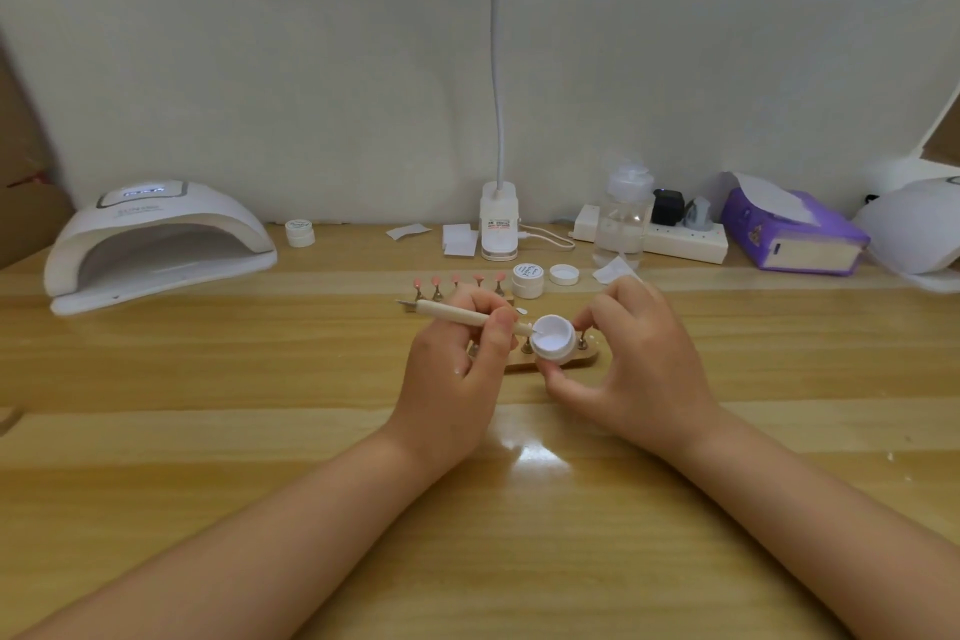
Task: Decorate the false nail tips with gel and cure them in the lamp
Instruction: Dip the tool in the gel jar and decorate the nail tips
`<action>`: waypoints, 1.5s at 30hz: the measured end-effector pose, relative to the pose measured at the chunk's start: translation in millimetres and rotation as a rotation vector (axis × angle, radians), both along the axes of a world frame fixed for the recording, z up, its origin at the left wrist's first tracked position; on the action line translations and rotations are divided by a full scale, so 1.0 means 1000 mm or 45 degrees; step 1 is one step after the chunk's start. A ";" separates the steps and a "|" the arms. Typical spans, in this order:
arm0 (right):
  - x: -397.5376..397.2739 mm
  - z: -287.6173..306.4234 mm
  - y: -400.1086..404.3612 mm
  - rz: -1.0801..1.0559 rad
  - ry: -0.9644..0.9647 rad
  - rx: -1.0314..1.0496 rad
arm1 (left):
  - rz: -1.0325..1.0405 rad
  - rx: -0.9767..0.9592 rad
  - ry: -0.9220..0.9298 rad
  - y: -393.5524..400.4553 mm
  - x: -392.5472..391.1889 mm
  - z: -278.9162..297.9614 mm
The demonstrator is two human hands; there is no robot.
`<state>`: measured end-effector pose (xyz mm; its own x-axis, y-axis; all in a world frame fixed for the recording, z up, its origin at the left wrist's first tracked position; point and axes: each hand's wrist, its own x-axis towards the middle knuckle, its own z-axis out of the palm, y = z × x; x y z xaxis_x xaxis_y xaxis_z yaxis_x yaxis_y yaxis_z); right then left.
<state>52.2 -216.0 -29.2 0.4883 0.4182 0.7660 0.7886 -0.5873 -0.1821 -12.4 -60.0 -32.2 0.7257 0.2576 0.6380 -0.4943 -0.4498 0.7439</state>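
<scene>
Gel pot (554, 340) in right grip (631, 369)
</scene>
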 end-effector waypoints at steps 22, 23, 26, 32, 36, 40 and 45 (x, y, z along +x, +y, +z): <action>0.002 -0.004 0.002 0.018 -0.035 0.021 | 0.048 0.170 0.010 0.000 0.002 -0.002; 0.002 -0.004 0.002 0.019 -0.035 0.022 | 0.049 0.175 0.010 0.000 0.001 -0.002; 0.001 -0.004 0.002 0.020 -0.031 0.018 | 0.045 0.179 0.025 0.000 0.002 -0.003; 0.002 -0.004 0.002 0.015 -0.023 0.008 | 0.038 0.160 0.013 0.000 0.001 -0.003; 0.003 -0.005 0.002 0.014 -0.030 0.018 | 0.021 0.082 -0.029 0.000 0.000 -0.001; 0.004 -0.006 0.002 0.017 -0.040 0.032 | 0.004 0.045 -0.062 0.000 -0.001 0.000; 0.004 -0.006 0.002 0.020 -0.010 0.056 | -0.009 -0.045 -0.064 0.001 -0.001 -0.001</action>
